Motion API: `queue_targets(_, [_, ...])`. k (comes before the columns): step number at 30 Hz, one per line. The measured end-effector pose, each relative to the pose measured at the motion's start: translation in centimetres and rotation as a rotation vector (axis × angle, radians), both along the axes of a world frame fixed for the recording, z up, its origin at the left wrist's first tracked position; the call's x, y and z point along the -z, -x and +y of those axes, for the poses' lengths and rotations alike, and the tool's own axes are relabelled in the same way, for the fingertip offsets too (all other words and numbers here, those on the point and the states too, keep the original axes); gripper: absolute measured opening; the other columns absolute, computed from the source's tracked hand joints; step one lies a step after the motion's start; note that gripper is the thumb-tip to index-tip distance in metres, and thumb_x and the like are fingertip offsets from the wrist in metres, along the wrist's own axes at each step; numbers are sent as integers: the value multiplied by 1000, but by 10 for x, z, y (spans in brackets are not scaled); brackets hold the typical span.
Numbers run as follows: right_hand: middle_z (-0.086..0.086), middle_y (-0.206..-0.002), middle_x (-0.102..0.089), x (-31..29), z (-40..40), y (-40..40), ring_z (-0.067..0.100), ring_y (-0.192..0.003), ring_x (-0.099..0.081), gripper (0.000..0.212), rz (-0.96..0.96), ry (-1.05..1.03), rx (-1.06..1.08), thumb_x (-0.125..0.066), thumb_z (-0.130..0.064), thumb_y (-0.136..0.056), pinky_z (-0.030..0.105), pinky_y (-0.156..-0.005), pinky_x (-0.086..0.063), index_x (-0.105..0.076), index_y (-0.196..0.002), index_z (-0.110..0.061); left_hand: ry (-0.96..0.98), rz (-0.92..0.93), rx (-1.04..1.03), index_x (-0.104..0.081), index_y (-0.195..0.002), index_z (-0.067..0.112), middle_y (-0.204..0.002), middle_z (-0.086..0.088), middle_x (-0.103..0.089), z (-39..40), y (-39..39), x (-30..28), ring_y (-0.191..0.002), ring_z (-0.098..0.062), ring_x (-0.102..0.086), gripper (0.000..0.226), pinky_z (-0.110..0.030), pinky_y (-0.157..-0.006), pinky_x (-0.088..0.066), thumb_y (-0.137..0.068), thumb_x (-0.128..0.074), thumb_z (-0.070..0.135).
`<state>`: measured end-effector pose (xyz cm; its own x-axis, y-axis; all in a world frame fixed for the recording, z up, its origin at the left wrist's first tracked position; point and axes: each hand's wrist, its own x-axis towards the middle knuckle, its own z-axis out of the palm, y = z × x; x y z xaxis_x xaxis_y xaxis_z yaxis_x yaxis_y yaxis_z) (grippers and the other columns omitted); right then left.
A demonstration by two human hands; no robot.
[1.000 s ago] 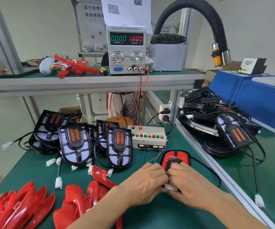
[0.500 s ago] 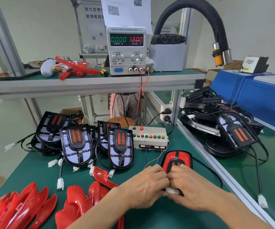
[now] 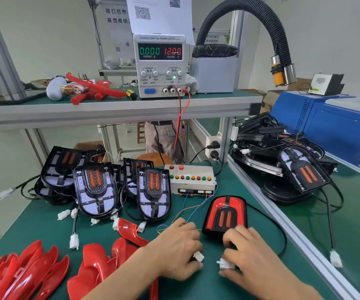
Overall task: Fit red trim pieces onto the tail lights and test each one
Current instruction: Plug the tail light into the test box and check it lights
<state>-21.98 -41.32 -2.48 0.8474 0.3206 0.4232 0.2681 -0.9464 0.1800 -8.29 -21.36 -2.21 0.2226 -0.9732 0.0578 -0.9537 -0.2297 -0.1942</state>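
Left hand: the left hand lay at about 6 o'clock on the green bench, fingers curled round a small white connector pinched at its fingertips.
Right hand: the right hand sat just to the right of it, gripping a second white plug; the two plugs were close but apart, a narrow gap between them.
Trimmed tail light: the tail light with red trim fitted lay flat at 12 o'clock from the right hand, touching its knuckles, its twin orange bars unlit as far as could be told.
Lead: a black cable looped from that light round toward 3 o'clock and back to the right hand.
Untrimmed lights: bare tail lights stood leaning in a cluster at 10 to 11 o'clock, their white plugs loose on the mat.
Loose trims: red trim pieces were heaped at 7 to 8 o'clock, one more lying just left of the left hand.
Test box: a button box sat at 12 o'clock, thin coloured wires running from it toward the left hand.
Power supply: the bench supply on the upper shelf read 0.000 current and 12.00 volts.
Right table: further lights were piled at 2 o'clock.
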Motion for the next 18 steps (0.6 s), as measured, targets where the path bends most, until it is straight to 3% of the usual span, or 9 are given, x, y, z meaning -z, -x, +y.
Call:
queue_targets(3, [-6,-72,-54,28,-3,16,15,-72,-46,36,-115,-47,59,-61,-61,-74,25,-60,-33,-66,-60,-28,93,82,-127,-72,-98,22,-94,0,-62,-6,2,-3,-97,-19,-48,54,-36,-92,-34,-101,-29,56])
queue_targets(6, [-6,-65,-55,47,1,26,16,-57,-55,35,-200,-269,139,-62,-53,-81,27,-59,-34,-70,-64,-23,299,244,-352,-63,-98,18,-98,-1,-65,-25,0,-12,-96,-23,-58,41,-39,-91,-41,-103,-36,48])
queue_targets(8, [-10,-66,-58,49,9,28,11,-59,-56,20,-189,-600,234,-73,-42,-82,24,-60,-42,-70,-72,-26,390,385,-478,-58,-113,15,-109,-5,-65,-44,-4,-16,-102,-27,-61,34,-39,-91,-45,-103,-44,44])
queue_targets(10, [-11,-65,-61,44,18,26,7,-60,-56,16,-141,-1063,382,-81,-36,-84,19,-60,-46,-67,-75,-32,346,505,-595,-53,-122,9,-119,-12,-63,-66,-8,-20,-111,-33,-60,41,-40,-91,-47,-103,-46,44])
queue_targets(13, [-5,-65,-61,28,14,13,15,-63,-57,31,-178,-1465,610,-64,-63,-86,29,-64,-46,-63,-85,-32,219,705,-725,-52,-106,6,-121,-20,-61,-91,-14,-24,-112,-38,-58,43,-38,-85,-44,-101,-48,49])
queue_targets(16, [2,-75,-56,12,2,-5,23,-69,-51,34,-176,-1753,704,-59,-55,-95,39,-69,-41,-61,-90,-21,240,896,-789,-42,-78,13,-94,-17,-64,-100,-22,-19,-78,-27,-58,41,-32,-64,-38,-99,-56,45])
queue_targets(18, [1,-75,-53,8,-5,-16,21,-70,-48,36,-57,-1771,728,-61,-48,-98,39,-69,-38,-59,-91,-12,289,1051,-823,-37,-69,16,-66,-6,-49,-99,-24,-14,-55,-18,-40,45,-30,-52,-30,-98,-61,41])
